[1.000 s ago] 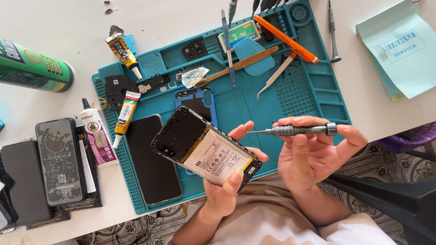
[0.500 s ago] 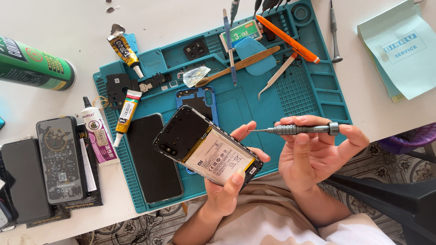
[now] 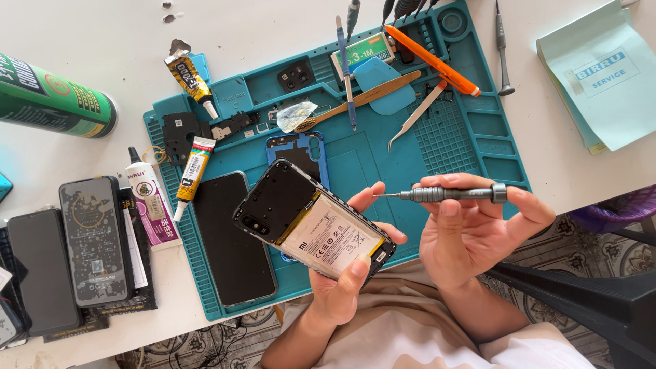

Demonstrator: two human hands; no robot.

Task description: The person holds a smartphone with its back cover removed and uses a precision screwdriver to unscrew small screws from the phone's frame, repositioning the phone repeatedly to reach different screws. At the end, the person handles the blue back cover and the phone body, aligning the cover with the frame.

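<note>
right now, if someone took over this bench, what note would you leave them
Left hand: holds the opened phone tilted above the teal mat, back cover off, battery showing.
Right hand: holds a small screwdriver level, tip pointing at the phone, not touching it.
On the mat: blue back cover, a separate black screen panel, tweezers, small black parts at upper left.
Done: back cover removed.
Left: battery and frame are still in the phone; which screws are out cannot be told.

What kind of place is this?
Probably a phone repair bench: an opened phone in the left hand, a fine screwdriver in the right hand, a teal work mat with tools.
</note>
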